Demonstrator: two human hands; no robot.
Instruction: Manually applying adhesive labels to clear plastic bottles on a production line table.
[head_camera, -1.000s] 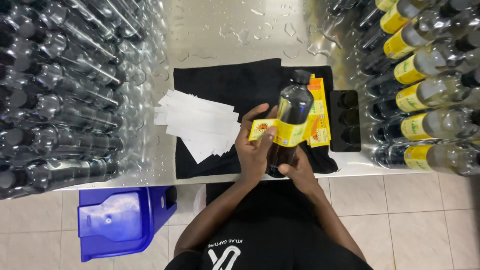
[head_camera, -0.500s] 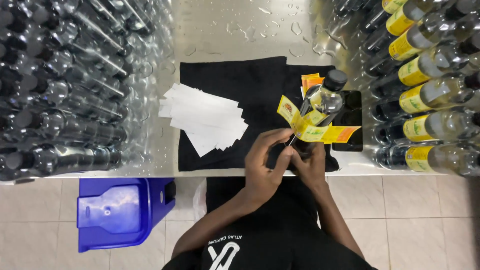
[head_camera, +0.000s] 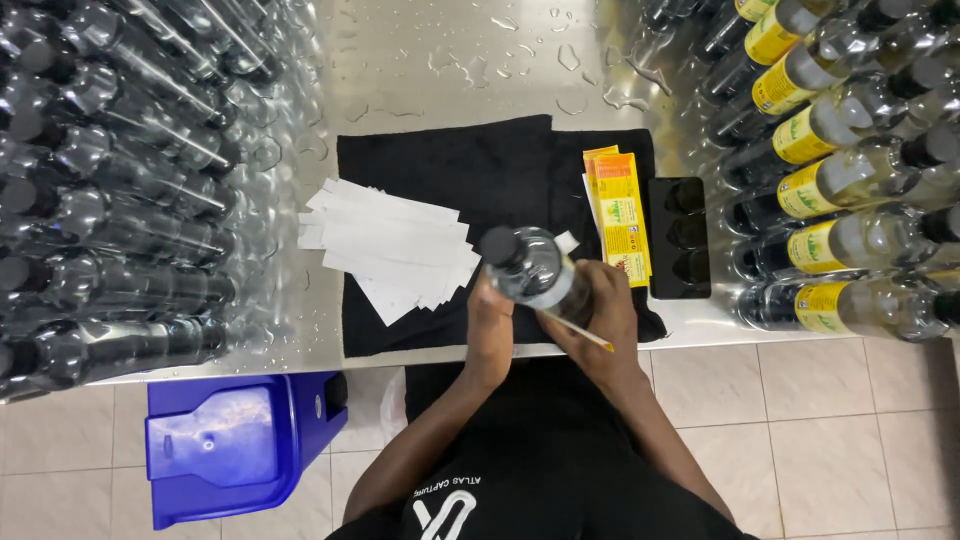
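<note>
While both your hands, left hand and right hand, grip the capped bottle over the surface's near edge, you press its yellow label flat; smoothing it round comes next.

Light: bright, even, cast from overhead
Glare: seen on the wet steel table
Blur: edges slightly stretched

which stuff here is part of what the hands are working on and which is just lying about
In use:
bottle
left hand
right hand
yellow label
stack of yellow labels

Lying about:
white backing strips
black phone
blue crate
</note>
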